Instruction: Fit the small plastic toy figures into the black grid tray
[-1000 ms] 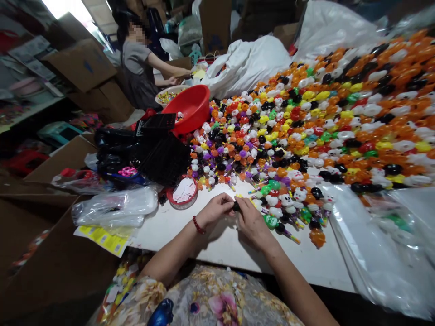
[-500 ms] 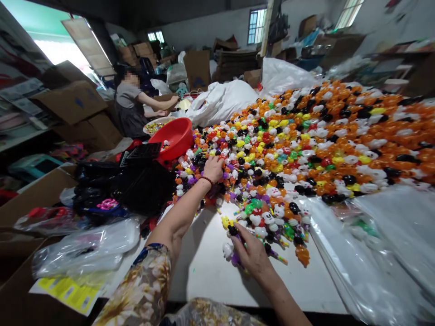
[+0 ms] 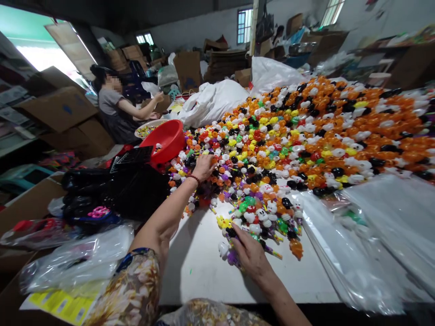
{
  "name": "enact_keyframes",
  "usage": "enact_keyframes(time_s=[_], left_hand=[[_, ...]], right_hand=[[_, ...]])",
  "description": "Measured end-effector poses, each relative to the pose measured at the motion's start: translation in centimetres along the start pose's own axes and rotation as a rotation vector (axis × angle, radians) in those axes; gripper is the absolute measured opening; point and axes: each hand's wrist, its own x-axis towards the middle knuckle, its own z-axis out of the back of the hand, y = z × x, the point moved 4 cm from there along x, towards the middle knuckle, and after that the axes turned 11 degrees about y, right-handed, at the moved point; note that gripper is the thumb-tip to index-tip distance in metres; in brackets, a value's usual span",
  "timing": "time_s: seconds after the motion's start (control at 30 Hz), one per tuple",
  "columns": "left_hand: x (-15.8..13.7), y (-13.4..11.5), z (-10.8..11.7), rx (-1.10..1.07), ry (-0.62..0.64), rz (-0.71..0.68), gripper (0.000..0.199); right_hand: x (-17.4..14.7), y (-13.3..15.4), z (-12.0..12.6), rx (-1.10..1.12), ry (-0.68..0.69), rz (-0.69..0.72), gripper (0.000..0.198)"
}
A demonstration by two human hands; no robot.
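My left hand [image 3: 203, 167] reaches into the near left part of a large pile of small plastic figures [image 3: 268, 149] in orange, white, black, yellow, green and purple. Its fingers are bent and close together, their tips sunk among the figures, so what they grip is hidden. Lower down, my right hand [image 3: 251, 253] lies low over the white table [image 3: 200, 276], thumb and fingers closed round figure-topped sticks [image 3: 231, 233] with yellow, black, white and purple heads. More of these sticks, with striped coloured stems, lie in a loose bunch just beyond it, an orange figure [image 3: 296, 249] at the edge.
A red basin [image 3: 170, 140] stands left of the pile, beside black plastic bags [image 3: 136, 194]. Clear plastic bags [image 3: 340, 244] cover the table's right side; others [image 3: 81, 253] lie at left. A co-worker [image 3: 115, 104] sits behind the basin near a white sack [image 3: 214, 99].
The view has turned slightly right, so everything sits further left. The co-worker's hand has lifted. My left hand stays in the pile; my right hand keeps its grip on the sticks.
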Motion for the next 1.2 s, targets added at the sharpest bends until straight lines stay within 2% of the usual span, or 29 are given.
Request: enact_keyframes(time_s=[0.07, 0.1, 0.17, 0.2, 0.27, 0.33, 0.47, 0.63, 0.83, 0.93, 1.0, 1.2], left_hand=[[-2.2, -0.2, 0.5, -0.332, -0.119, -0.027, 0.026], [-3.5, -0.4, 0.4, -0.545, -0.138, -0.037, 0.026], [-6.6, -1.1, -0.8, -0.916, -0.027, -0.004, 0.034], [-8.3, -1.8, -1.7, -1.053, 0.087, 0.027, 0.04], [-11.7, -3.2, -3.3, -1.239, 0.245, 0.08, 0.048], [-14.6, -4.4, -4.5, -1.325, 0.327, 0.112, 0.05], [-18.4, -5.5, -5.8, -1.378, 0.355, 0.191, 0.047], [-20.4, -6.2, -6.1, -1.407, 0.383, 0.233, 0.051], [-21.0, -6.7, -5.7, -1.157, 0.334, 0.13, 0.056], [-21.2, -6.8, -5.9, -1.086, 0.295, 0.137, 0.056], [-21.5, -7.0, -6.0, -1.06, 0.276, 0.154, 0.056], [-22.1, -7.7, -6.0, -0.926, 0.245, 0.221, 0.056]], right_hand=[[0.1, 0.1, 0.6, -0.003, -0.023, -0.004, 0.04], [0.1, 0.1, 0.9, -0.002, -0.029, -0.029, 0.04], [0.4, 0.2, 1.6, 0.012, -0.037, -0.113, 0.041], [0.5, 0.4, 2.0, 0.023, -0.045, -0.153, 0.041], [1.0, 0.9, 2.6, 0.046, -0.064, -0.182, 0.039], [1.5, 1.6, 2.9, 0.06, -0.069, -0.141, 0.036], [2.0, 2.9, 2.7, 0.046, -0.021, -0.059, 0.034], [1.4, 4.0, 2.2, -0.015, 0.069, 0.013, 0.033], [0.8, 4.4, 2.0, -0.041, 0.137, 0.03, 0.034], [0.5, 4.4, 1.8, -0.033, 0.178, 0.029, 0.032], [0.3, 4.3, 1.7, -0.004, 0.187, 0.001, 0.03], [-0.4, 3.8, 0.7, 0.149, 0.231, -0.224, 0.019]])
